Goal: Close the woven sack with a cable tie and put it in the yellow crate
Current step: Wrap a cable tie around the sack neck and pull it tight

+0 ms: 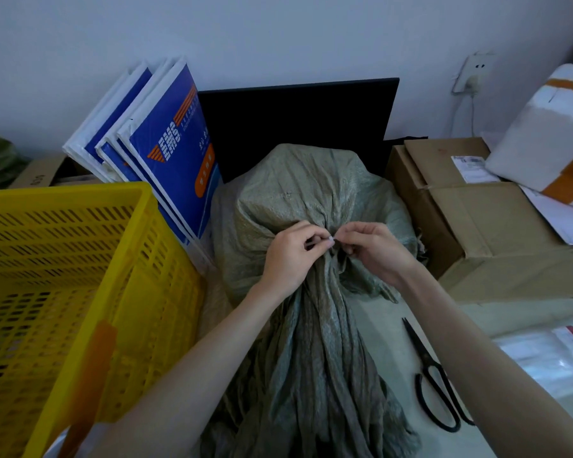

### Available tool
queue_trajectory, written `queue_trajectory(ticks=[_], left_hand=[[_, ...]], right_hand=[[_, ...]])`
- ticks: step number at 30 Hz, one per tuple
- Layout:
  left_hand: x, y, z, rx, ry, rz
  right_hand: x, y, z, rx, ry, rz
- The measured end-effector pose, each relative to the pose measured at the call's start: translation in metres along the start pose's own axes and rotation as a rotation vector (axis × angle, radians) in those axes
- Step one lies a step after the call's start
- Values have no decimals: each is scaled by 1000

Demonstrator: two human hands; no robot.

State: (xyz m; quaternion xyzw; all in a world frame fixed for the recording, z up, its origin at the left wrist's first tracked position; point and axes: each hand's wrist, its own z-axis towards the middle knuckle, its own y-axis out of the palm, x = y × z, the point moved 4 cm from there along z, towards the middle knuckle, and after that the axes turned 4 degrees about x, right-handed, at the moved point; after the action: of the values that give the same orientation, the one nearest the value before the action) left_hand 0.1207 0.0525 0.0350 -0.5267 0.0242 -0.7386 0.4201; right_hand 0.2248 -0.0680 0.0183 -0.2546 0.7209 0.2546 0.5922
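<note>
the sack lies in the middle, its gathered neck toward the person. both hands meet on the neck, the left hand on its left side and the right hand on its right, fingertips close together. the crate stands left of the sack. envelopes lean behind the crate. a board stands behind the sack, against the wall. a cardboard box is right of the sack. the scissors lie near the person, right of the neck.
</note>
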Motion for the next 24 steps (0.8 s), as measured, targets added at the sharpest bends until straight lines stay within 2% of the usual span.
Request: queue_trajectory(ticks=[4,10,14,19,24], left_hand=[[2,1,-1,-38,64,60],[1,-4,-6,-104,104,19],[-8,-6,-11,-83,56,26],[-28,-11,-22,-56,-33,43],[-35,-13,-28,-34,-78,20]], right_hand=[[-4,-2,-3,-51,21,-97],[-9,-6,-10,-13,58,-174],[-6,-7,-12,15,157,-50],[4,-26,-16,154,293,134],[12,-35,-19,221,322,176]])
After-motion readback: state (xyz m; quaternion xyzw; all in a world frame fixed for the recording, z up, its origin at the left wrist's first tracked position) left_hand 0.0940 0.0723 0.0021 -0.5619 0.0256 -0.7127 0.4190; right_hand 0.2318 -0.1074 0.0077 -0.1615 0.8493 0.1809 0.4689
